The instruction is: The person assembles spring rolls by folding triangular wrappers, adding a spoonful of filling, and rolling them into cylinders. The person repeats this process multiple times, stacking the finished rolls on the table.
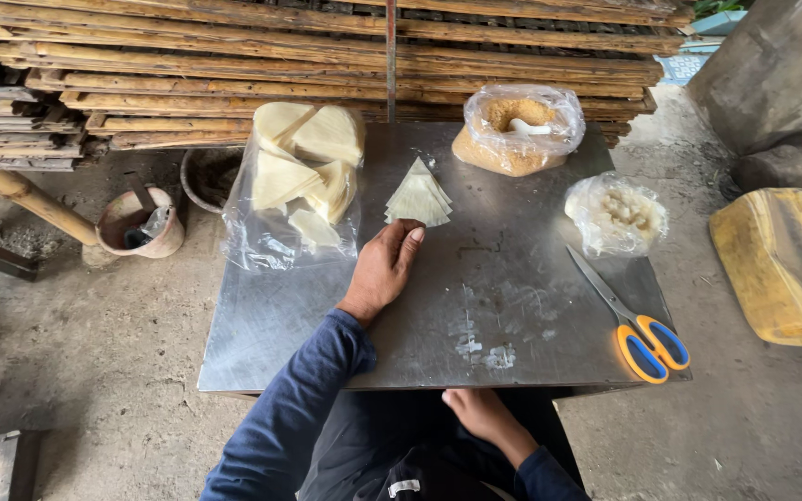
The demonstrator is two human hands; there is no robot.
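Left hand [384,269] lay mid-counter [512,315], fingers together, tips touching wrapper stack [419,197]; sheets looked thin, floppy, tearable; pinch a corner; right hand [475,413] loosely curled below near edge.

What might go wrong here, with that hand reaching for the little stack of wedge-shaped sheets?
The left hand touches the stack of thin wedge sheets; several may lift together or tear. The scissors lie near the table edge and might get knocked off. The open bag of brown crumbs may tip.

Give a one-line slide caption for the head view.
Left hand touching stacked triangular wrappers on a metal table; scissors lie nearby.
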